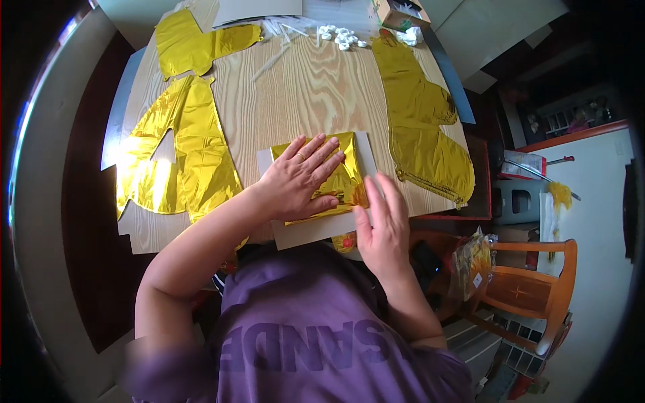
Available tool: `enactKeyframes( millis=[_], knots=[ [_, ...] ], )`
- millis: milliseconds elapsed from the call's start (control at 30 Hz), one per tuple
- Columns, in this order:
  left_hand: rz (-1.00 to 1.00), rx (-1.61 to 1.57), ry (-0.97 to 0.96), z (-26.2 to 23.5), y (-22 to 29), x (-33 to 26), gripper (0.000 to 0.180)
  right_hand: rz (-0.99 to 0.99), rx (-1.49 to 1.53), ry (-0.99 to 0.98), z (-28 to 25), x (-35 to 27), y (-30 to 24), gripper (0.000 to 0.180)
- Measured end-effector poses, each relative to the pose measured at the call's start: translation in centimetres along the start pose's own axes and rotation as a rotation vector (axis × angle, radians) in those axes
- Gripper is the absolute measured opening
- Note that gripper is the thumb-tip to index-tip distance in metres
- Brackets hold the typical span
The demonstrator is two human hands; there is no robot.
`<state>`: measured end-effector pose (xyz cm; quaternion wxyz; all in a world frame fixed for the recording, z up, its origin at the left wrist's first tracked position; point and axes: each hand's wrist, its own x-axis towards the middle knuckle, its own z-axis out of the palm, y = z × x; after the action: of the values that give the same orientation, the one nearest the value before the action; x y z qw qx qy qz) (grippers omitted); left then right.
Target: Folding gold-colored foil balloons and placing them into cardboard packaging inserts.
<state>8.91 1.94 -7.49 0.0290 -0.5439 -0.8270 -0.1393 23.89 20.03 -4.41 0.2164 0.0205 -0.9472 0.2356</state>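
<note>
A folded gold foil balloon [344, 176] lies on a pale card [368, 161] at the near edge of the table. My left hand [302, 176] rests flat on the foil, fingers stretched out. At the lower right corner of the folded foil is my right hand [384, 225], its thumb and fingers apart; I cannot tell whether the fingertips touch the foil or only the card. Flat, uninflated gold foil balloons lie around: one [201, 138] at the left, another [185, 47] at the far left and a third [430, 121] along the right side.
On the far side of the wooden table [295, 94] are small white pieces [341, 35], thin clear tubes [272, 60], a white sheet [259, 10] and a cardboard box [401, 13]. A wooden chair [531, 275] with a clear plastic bag [474, 262] stands at the right.
</note>
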Motion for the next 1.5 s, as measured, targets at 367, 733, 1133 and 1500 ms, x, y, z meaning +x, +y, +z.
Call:
enactKeyframes(
  millis=[367, 733, 1133, 1500],
  knots=[
    [-0.025, -0.027, 0.040, 0.0, -0.4, -0.2, 0.081, -0.063, -0.315, -0.408, 0.7, -0.9, 1.3, 0.084],
    [0.105, -0.090, -0.073, -0.1, 0.4, 3.8, 0.077, 0.005, -0.303, -0.510, 0.5, -0.9, 1.0, 0.086],
    [-0.003, 0.015, -0.011, -1.6, -0.8, 2.8, 0.082, -0.007, -0.262, -0.414, 1.1, -1.4, 1.4, 0.091],
    [-0.045, -0.095, 0.001, -1.5, -0.7, 0.4, 0.073, 0.379, 0.234, 0.118, -2.6, -3.9, 3.4, 0.020]
  ],
)
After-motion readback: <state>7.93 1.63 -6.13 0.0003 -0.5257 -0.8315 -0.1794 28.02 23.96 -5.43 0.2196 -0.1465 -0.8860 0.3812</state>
